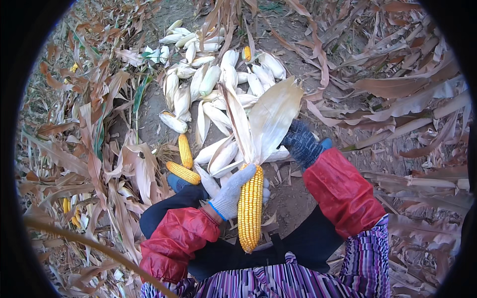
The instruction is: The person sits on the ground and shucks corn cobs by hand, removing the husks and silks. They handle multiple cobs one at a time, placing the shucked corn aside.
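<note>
My left hand (233,193), in a pale knit glove with a blue cuff edge, grips a ripe ear of corn (250,212) near its base. The ear's yellow kernels are bare, and its tip points toward my body. Dry husk leaves (275,117) still spread from the base, away from me. At the right edge of the broad leaf is my right hand (302,143), in a dark knit glove. Its fingertips are hidden, so whether it pinches the husk is unclear. Two bare ears (185,151) lie on the ground to the left, one by my shoe.
A heap of ears in pale husks (208,80) lies on bare soil (149,97) ahead. Dry corn stalks and leaves (402,123) crowd the right side. More leaf litter covers the left, with several yellow ears (74,212) among it. A blurred stalk (100,244) crosses the lower left.
</note>
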The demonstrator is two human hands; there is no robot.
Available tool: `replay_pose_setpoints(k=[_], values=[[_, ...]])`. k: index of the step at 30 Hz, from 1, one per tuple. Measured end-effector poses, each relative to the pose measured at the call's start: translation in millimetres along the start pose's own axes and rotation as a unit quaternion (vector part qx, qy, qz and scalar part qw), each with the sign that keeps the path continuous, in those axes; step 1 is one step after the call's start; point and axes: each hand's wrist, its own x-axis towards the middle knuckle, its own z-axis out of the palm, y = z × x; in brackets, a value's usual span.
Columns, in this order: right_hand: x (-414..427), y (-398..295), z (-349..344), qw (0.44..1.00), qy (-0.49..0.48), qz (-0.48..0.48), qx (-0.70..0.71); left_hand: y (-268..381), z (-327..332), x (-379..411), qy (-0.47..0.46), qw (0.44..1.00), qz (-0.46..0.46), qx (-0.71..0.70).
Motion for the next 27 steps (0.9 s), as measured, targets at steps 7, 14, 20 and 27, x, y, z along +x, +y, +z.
replay_pose_setpoints(k=[7,14,20,27], values=[[-15,-11,16,0.934,-0.147,0.023,-0.325,5,10,0,-0.014,1.000,-0.006,-0.012],[-17,-2,14,0.881,-0.230,-0.015,-0.413,14,21,-7,0.014,1.000,-0.011,-0.021],[-15,4,24,0.856,-0.220,-0.132,-0.450,8,11,-3,0.008,1.000,-0.002,-0.001],[-19,9,22,0.868,-0.187,-0.121,-0.444,7,16,-6,-0.002,1.000,0.017,0.002]])
